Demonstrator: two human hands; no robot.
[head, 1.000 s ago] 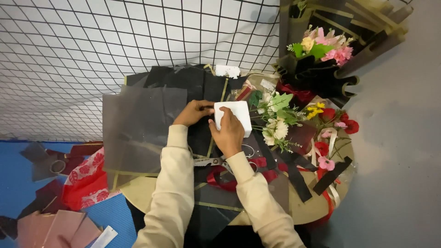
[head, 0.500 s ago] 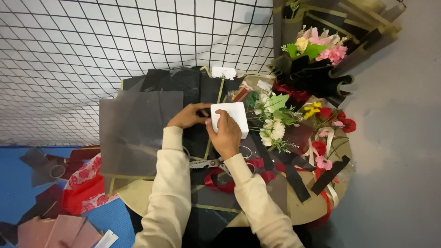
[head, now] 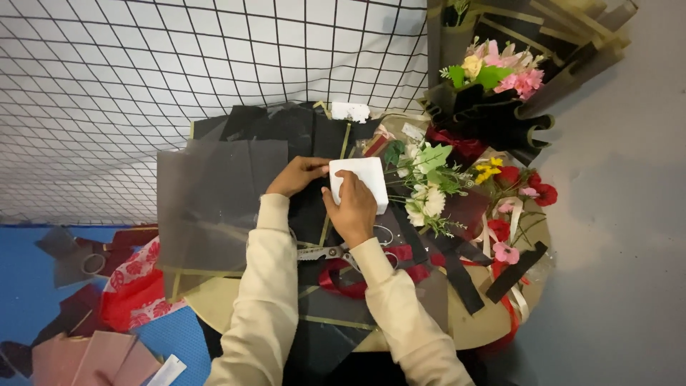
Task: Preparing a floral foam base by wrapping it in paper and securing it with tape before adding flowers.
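Evidently both hands are setting the white foam block point(head: 359, 187) onto dark wrapping sheets point(head: 286, 136), right hand point(head: 352, 209) closed over it, left hand point(head: 299, 174) loosely curled, steadying its edge

Matt foam, sheer wrap and glossy ribbon on a cluttered craft table

The white block point(head: 359, 184) under the right hand point(head: 354, 211) looks like matt, fine-grained foam, and the left hand point(head: 299, 175) rests on black wrapping sheets point(head: 286, 132) that look thin, smooth and faintly shiny, like plastic film. The grey sheet point(head: 211, 200) beside them is translucent with a soft sheen. The scissors point(head: 336, 250) have bright metal blades. The red ribbon point(head: 343, 280) is satiny and glossy. The artificial flowers point(head: 429, 193) look like matt cloth with plastic stems. Both sleeves point(head: 268, 300) are soft, matt cream cloth. The wire grid point(head: 179, 64) is thin black metal. The tabletop point(head: 236, 304) looks matt tan, like cardboard.
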